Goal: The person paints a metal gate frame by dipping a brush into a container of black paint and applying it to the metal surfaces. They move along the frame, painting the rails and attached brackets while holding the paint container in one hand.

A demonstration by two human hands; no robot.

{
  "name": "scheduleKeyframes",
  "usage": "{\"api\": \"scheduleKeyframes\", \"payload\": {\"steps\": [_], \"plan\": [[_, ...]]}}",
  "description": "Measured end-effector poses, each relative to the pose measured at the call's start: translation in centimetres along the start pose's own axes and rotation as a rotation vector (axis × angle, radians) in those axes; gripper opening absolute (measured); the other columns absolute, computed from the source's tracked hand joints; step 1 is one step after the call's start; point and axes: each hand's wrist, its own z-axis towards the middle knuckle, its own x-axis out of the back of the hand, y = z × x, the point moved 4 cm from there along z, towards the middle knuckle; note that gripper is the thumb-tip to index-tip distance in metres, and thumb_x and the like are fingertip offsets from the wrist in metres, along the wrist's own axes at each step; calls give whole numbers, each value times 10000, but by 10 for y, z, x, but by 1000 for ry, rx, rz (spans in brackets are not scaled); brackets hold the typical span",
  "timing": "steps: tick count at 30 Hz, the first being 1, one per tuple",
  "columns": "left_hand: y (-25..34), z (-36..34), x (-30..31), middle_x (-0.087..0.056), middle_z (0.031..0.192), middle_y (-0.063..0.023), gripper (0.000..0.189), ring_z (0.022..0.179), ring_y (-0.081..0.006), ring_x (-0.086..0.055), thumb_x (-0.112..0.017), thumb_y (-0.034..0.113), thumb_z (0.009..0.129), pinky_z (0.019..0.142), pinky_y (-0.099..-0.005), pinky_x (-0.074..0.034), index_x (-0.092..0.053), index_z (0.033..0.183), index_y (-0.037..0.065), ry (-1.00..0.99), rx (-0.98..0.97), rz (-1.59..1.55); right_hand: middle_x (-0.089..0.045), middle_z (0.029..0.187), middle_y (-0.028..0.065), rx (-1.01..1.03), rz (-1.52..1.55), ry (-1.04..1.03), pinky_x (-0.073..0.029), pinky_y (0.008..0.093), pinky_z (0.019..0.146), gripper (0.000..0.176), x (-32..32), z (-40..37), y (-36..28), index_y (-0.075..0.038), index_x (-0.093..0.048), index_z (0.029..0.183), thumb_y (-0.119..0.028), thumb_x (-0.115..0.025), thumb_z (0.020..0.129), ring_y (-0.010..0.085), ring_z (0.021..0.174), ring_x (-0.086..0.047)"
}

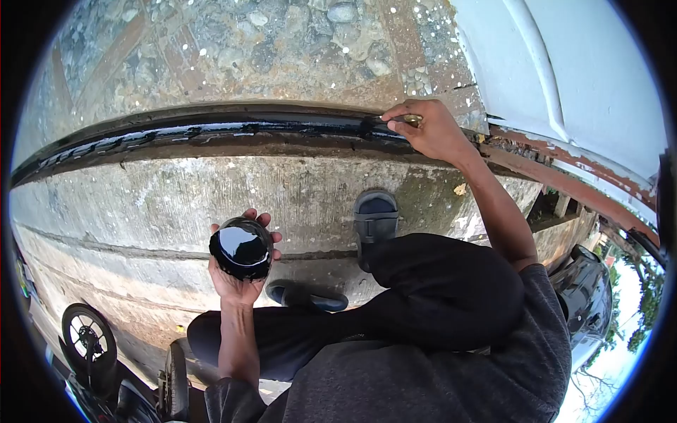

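Observation:
My left hand (pixel 236 285) is wrapped around a round container of glossy black paint (pixel 241 250) from below, its fingers showing along the right side. Bright sky reflects in the liquid. Further up, my right hand (pixel 431 130) pinches a paintbrush (pixel 413 120), mostly hidden by the fingers. Its dark bristle end meets a long metal rail (pixel 296 125) along the base of the stone-set surface. The rail is coated in wet-looking black, with pale, shiny streaks towards the left.
Above the rail lies a surface of set stones (pixel 282 42) with white spots. A white panel (pixel 585 63) stands at the upper right. Below are concrete slabs (pixel 282 183), my sandalled foot (pixel 376 215), a loose sandal (pixel 310 296) and a motorcycle wheel (pixel 89 340).

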Motion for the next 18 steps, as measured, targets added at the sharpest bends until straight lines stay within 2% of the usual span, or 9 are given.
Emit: {"api": "scheduleKeyframes", "payload": {"steps": [3, 4, 7, 10, 13, 16, 18], "plan": [[-2, 0, 1, -507, 1352, -238, 685, 1137, -433, -585, -416, 539, 998, 890, -520, -573, -398, 1401, -15, -57, -7, -15, -719, 965, 75, 28, 235, -15, -505, 292, 671, 165, -16, 7, -32, -51, -734, 1048, -75, -700, 888, 119, 765, -617], [-1, -2, 0, -506, 1355, -237, 685, 1146, -432, -580, -413, 538, 999, 897, -514, -571, -395, 1404, -15, -61, 7, -11, -716, 1002, 67, 7, 218, -32, -501, 281, 649, 165, -15, 7, -33, -46, -732, 1054, -77, -694, 897, 101, 749, -607], [5, -8, 2, -487, 1379, -233, 675, 1175, -431, -563, -381, 532, 1011, 915, -509, -564, -395, 1413, -11, -122, 19, -31, -713, 953, 157, -199, 33, -18, -518, 353, 701, 157, 4, 3, -28, -62, -739, 1017, -117, -713, 873, 241, 796, -673], [5, -13, -7, -488, 1384, -219, 674, 1179, -421, -565, -365, 534, 1014, 912, -505, -566, -407, 1407, -11, -123, 24, -91, -718, 876, 156, -71, 256, 101, -517, 349, 659, 149, -2, 5, -26, -57, -743, 1001, -103, -712, 863, 227, 708, -670], [8, -14, -11, -497, 1387, -203, 681, 1179, -408, -574, -347, 542, 1015, 923, -487, -563, -413, 1410, -8, -146, 30, -79, -722, 794, 112, -79, -186, -41, -511, 322, 634, 147, -5, 2, -37, -59, -745, 1000, -88, -697, 863, 195, 629, -648], [16, -15, -15, -527, 1374, -187, 698, 1177, -380, -592, -301, 559, 1016, 943, -448, -558, -417, 1418, 1, -197, -9, 11, -714, 750, 73, 28, -178, 17, -494, 294, 588, 151, 14, -2, -88, -54, -744, 1010, -89, -678, 879, 147, 616, -624], [21, -16, -17, -519, 1370, -196, 677, 1161, -389, -589, -321, 536, 1019, 909, -463, -574, -426, 1401, -14, -172, -32, -27, -707, 770, 73, -48, 27, -52, -478, 268, 557, 156, 31, -8, -125, -30, -737, 1017, -91, -658, 897, 122, 623, -618]]}}
